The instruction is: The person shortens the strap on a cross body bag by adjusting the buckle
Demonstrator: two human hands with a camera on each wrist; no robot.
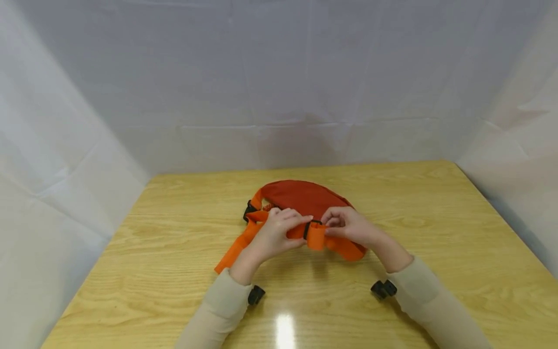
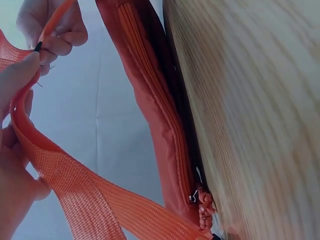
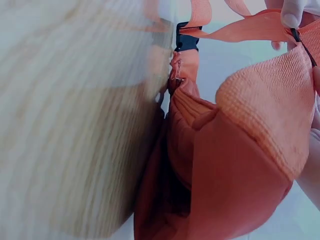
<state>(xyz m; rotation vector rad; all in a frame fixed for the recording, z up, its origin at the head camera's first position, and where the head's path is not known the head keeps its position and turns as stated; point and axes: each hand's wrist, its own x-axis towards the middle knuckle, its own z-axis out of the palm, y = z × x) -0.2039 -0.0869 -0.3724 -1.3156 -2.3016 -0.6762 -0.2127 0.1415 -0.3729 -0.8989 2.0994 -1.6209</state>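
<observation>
A red-orange waist bag [image 1: 301,194] lies on the table, its orange webbing strap [image 1: 233,252] trailing toward the left front. In front of the bag, my left hand [image 1: 274,232] pinches the strap beside a small black strap slider [image 1: 307,230]. My right hand [image 1: 348,227] pinches the webbing just right of that slider, where a short loop [image 1: 316,237] stands out. The left wrist view shows the bag's zipper [image 2: 155,95] with a braided pull [image 2: 205,209] at its end. A black buckle [image 3: 187,39] joins strap and bag at the bag's left end.
The wooden table [image 1: 165,252] carries the bag near its middle. White sheeting [image 1: 305,87] hangs behind the table and along both sides. Black wrist cameras [image 1: 256,294] sit at both sleeve cuffs, low over the table.
</observation>
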